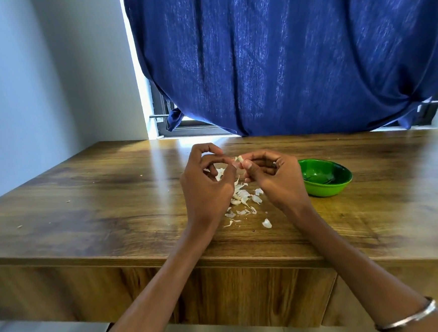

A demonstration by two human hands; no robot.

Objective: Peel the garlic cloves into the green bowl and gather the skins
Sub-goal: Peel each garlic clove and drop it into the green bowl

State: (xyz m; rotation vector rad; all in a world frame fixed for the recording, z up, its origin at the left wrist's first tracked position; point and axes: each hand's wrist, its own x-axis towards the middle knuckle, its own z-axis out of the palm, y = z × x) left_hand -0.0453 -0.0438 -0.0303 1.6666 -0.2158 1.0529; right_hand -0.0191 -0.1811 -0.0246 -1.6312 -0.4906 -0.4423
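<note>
I see right hand (271, 173) pinching garlic clove (239, 159) at fingertips; left hand (207, 182) curled, picking at it. Green bowl (326, 179) just right of right hand; skins (244, 203) on surface beneath both.

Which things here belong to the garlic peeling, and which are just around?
Job: garlic clove pinched by left hand and right hand; green bowl; loose skins on the table.
Around: blue curtain; window frame; bangle.
</note>
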